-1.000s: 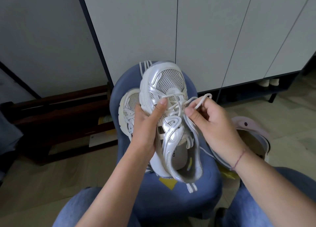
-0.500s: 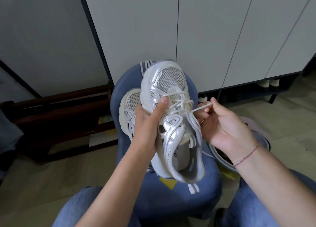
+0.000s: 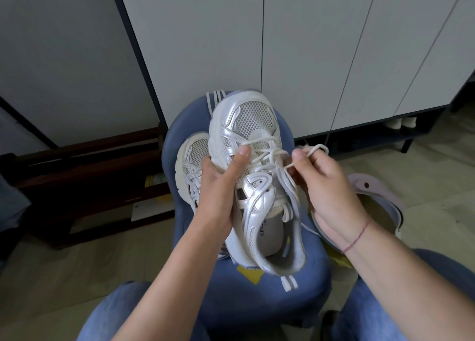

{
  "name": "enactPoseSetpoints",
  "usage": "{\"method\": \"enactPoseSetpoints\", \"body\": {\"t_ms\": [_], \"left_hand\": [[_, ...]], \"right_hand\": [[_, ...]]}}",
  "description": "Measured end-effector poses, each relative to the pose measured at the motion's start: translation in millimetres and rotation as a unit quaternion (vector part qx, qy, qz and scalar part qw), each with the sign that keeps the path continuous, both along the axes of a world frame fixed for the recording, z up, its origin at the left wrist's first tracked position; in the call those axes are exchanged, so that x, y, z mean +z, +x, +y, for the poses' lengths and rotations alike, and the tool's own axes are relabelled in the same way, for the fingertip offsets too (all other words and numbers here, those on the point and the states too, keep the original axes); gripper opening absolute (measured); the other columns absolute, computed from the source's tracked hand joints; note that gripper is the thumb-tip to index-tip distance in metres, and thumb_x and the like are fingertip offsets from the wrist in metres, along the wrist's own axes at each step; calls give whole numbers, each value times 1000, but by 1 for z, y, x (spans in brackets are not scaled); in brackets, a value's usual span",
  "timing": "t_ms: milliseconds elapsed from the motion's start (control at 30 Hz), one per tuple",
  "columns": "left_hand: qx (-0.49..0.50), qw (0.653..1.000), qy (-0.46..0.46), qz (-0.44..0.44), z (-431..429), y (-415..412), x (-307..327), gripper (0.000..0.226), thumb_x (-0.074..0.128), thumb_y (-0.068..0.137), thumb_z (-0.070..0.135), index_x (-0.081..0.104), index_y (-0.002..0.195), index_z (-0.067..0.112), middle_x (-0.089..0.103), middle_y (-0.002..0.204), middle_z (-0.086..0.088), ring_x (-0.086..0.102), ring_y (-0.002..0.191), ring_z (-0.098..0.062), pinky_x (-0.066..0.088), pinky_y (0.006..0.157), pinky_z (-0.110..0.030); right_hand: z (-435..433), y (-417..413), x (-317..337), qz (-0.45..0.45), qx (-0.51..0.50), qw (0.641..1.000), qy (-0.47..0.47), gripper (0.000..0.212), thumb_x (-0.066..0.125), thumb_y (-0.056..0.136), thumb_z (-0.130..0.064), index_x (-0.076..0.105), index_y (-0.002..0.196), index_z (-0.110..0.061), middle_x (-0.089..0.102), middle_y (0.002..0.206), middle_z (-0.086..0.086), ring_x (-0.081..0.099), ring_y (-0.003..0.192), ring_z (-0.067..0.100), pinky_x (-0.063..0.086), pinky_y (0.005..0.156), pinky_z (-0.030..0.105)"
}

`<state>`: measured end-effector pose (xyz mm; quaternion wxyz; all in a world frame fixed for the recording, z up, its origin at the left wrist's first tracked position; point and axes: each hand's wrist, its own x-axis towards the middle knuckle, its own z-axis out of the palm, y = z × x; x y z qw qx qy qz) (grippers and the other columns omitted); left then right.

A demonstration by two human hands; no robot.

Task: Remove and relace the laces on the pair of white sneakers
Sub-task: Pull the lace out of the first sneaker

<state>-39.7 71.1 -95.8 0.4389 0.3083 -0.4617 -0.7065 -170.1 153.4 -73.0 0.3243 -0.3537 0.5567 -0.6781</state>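
My left hand (image 3: 218, 186) grips the white-and-silver mesh sneaker (image 3: 246, 124) above the blue padded stool (image 3: 295, 302). My right hand (image 3: 326, 186) pinches its white cord lace (image 3: 316, 149). The second white sneaker (image 3: 191, 155) lies on the stool. Pale cabinet doors (image 3: 205, 45) stand just behind, and beige floor (image 3: 437, 160) extends rightward.

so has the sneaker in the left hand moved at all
No. The held sneaker still has its toe over the top of the blue chair back, as before.

The second sneaker (image 3: 191, 158) lies mostly hidden behind the held sneaker (image 3: 254, 140) (insole print (image 3: 262, 230) unreadable).
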Motion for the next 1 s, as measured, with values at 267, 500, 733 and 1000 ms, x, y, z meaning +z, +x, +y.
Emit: {"method": "enactPoseSetpoints", "body": {"t_ms": [267, 500, 733, 1000], "left_hand": [[6, 1000, 7, 9, 2, 3, 4, 81, 82, 73, 42, 46, 138, 8, 66, 126, -17, 67, 111, -34, 51, 97, -56], [7, 1000, -8, -2, -1, 8, 5, 68, 78, 81, 35, 49, 136, 7, 66, 124, -18, 67, 110, -36, 53, 95, -55], [38, 998, -29, -29, -4, 6, 5, 81, 85, 71, 41, 49, 134, 4, 66, 124, -19, 68, 109, -35, 52, 94, -58], [59, 995, -39, -69, -2, 7, 9, 77, 81, 71, 53, 51, 129, 12, 70, 119, -10, 69, 107, -28, 53, 96, -54]], "right_hand": [[-3, 1, 7, -215, 31, 976, -4, 39, 45, 99, -17, 65, 65, -10, 65, 59, 3, 57, 59, 16, 49, 66, 27], [-3, -2, 8, -37, 21, 999, -17, 26, 49, 97, -20, 55, 75, -9, 69, 64, 1, 61, 57, 11, 48, 66, 26], [5, -16, 5, 208, 55, 965, 151, 51, 49, 95, -41, 52, 56, -8, 57, 46, 3, 50, 44, 20, 40, 52, 24], [8, -9, 31, 306, 103, 946, -15, 23, 54, 94, -26, 71, 84, -15, 58, 57, -10, 52, 55, 2, 43, 57, 15]]}}
